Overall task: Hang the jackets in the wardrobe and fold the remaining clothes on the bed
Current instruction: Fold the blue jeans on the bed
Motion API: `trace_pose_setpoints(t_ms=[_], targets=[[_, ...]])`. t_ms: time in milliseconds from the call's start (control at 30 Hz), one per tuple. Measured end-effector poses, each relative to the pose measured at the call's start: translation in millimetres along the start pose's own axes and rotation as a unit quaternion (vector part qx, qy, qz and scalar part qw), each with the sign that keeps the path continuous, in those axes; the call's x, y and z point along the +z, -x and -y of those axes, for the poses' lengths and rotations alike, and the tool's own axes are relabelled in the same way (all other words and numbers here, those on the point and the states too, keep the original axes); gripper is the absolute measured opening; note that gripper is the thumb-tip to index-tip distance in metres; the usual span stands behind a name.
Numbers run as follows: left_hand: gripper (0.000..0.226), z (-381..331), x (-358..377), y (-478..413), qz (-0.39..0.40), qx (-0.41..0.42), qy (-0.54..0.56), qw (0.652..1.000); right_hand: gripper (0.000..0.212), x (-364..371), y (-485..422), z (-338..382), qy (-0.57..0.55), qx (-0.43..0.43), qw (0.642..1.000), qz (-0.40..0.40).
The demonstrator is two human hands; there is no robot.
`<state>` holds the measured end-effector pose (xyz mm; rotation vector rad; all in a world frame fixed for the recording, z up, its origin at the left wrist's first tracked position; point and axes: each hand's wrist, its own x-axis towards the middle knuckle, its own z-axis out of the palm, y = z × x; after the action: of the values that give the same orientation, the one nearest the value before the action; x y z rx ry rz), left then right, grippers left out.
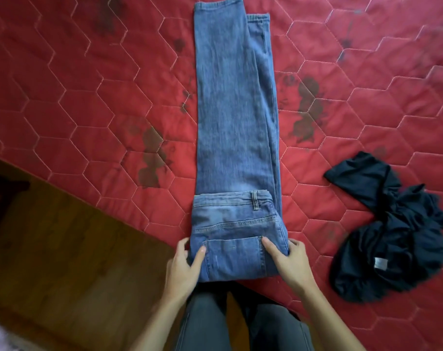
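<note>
I see the blue jeans [235, 122] flat on the red quilted bed [88, 84], legs stacked and running to 12 o'clock, with the waist end folded over at 6. My left hand [185, 264] grips the fold's left edge, thumb on top. My right hand [289, 262] grips the right edge, fingers [297, 245] curled round it. A black garment [392, 236] lies crumpled at 4 o'clock, apart from the jeans.

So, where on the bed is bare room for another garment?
Widest bare patch: the bed left of the jeans. Another lies right of them, beyond the black garment. Between jeans and garment, only a strip. Crowded at the near edge, where left hand and right hand grip the jeans.
</note>
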<state>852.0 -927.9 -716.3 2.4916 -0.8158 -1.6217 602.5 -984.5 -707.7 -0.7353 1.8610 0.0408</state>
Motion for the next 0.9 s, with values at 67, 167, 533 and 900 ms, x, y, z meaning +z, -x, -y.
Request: trace_pose_setpoints(t_ms=[67,167,533,900], targets=[[0.055,9.7,-1.8,6.0,-0.004,0.015,-0.069,0.997,0.034,-2.1,-0.8,-2.4,-0.027,0.033,0.999,0.01],[0.065,1.6,-1.9,5.2,0.004,-0.029,-0.034,0.999,0.039,-5.4,-9.1,-8.7,-0.035,0.082,0.996,-0.004],[0.042,-86.1,-51.5,-24.8,0.027,0.054,0.042,0.997,0.064,-74.4,-10.5,66.8,-0.058,-0.006,0.996,0.069],[0.101,-172.4,-93.5,-89.7,0.017,0.096,0.194,0.976,0.043,-91.1,-73.7,164.8,-0.104,-0.201,0.971,0.074]])
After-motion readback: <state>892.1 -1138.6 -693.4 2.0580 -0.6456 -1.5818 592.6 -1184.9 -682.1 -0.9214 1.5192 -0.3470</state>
